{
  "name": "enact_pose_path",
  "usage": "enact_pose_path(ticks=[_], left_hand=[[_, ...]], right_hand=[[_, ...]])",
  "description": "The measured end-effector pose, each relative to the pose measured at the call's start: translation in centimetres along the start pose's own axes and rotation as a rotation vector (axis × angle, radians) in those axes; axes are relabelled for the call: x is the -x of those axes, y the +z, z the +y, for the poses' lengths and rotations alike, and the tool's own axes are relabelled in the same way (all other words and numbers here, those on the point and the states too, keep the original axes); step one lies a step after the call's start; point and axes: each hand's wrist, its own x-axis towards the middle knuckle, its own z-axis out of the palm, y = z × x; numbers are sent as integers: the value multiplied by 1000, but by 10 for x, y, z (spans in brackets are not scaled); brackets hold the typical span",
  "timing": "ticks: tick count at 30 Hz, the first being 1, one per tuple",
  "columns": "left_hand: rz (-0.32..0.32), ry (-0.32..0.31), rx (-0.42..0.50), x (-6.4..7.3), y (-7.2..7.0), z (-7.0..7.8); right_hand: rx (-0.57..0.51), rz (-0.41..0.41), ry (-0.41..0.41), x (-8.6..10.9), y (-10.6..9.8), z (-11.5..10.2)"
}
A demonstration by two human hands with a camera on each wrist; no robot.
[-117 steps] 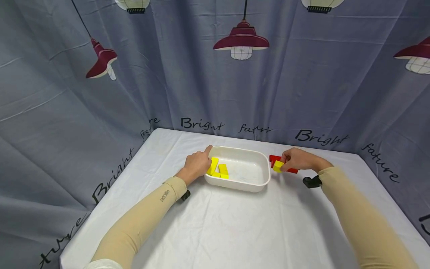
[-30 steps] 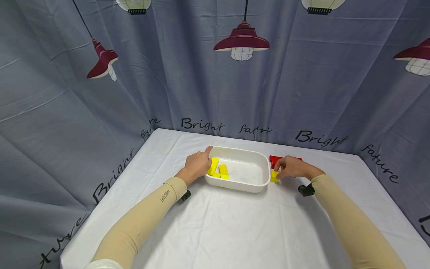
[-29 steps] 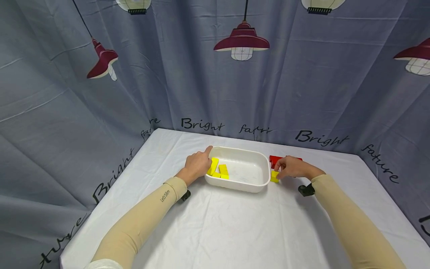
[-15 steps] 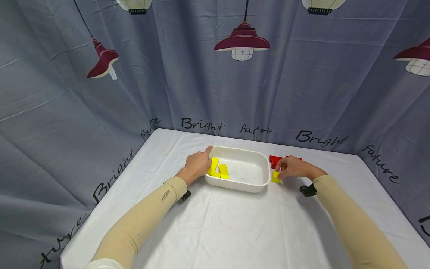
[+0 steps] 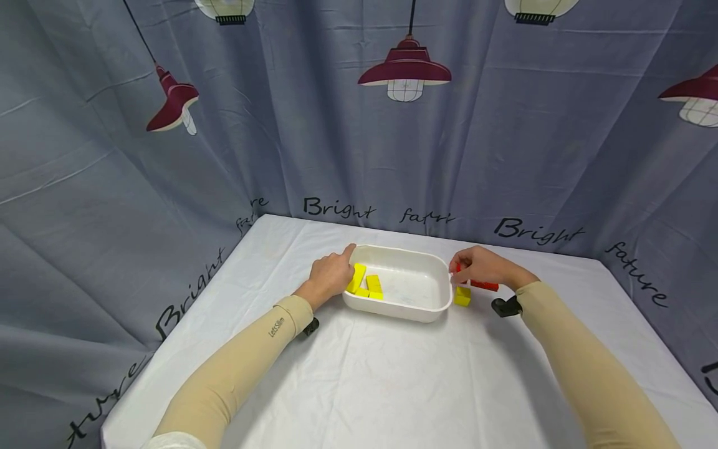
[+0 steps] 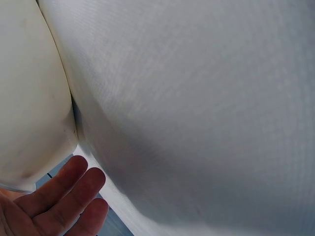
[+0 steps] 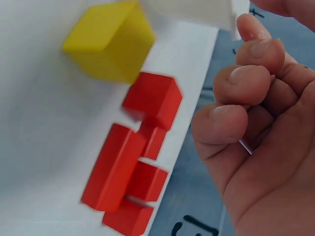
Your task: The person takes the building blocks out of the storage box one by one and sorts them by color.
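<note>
A white rectangular tray (image 5: pixel 396 310) stands on the table with several yellow blocks (image 5: pixel 359 279) at its left end. My left hand (image 5: pixel 330 274) grips its left rim, the index finger reaching toward the back corner. In the left wrist view, three fingers (image 6: pixel 74 194) show beside the tray's outer wall. My right hand (image 5: pixel 482 265) is at the right rim, thumb and index finger pinching it, the other fingers curled in the right wrist view. A yellow block (image 7: pixel 110 42) lies just outside the tray, below this hand. Close to it lie several red blocks (image 7: pixel 113 167), partly hidden in the head view.
The table (image 5: pixel 370 380) is covered with a white cloth. Behind it and along both sides hangs a grey-blue curtain (image 5: pixel 314 149) printed with lamps and lettering. A black device (image 5: pixel 507 306) sits under the right wrist.
My right hand has let go of the yellow block, leaving it beside the tray, and has moved up and left to the tray's right rim. My left hand has stayed in place.
</note>
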Motion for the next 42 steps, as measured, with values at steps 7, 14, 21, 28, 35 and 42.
enact_pose_path(ticks=[7, 14, 21, 28, 35, 42], left_hand=[[-3, -3, 3, 0, -1, 1], [0, -7, 5, -1, 0, 1], [-2, -9, -2, 1, -1, 1], [-8, -15, -1, 0, 0, 1], [-13, -23, -5, -2, 1, 1], [-13, -19, -4, -2, 1, 1]], right_hand=[[-18, -4, -25, -7, -2, -18], [-15, -17, -37, -17, -2, -39], [18, -60, -69, -34, -1, -57], [1, -113, -65, -45, 4, -69], [-3, -180, -82, -57, 9, -74], [1, -242, -113, -71, 18, -77]])
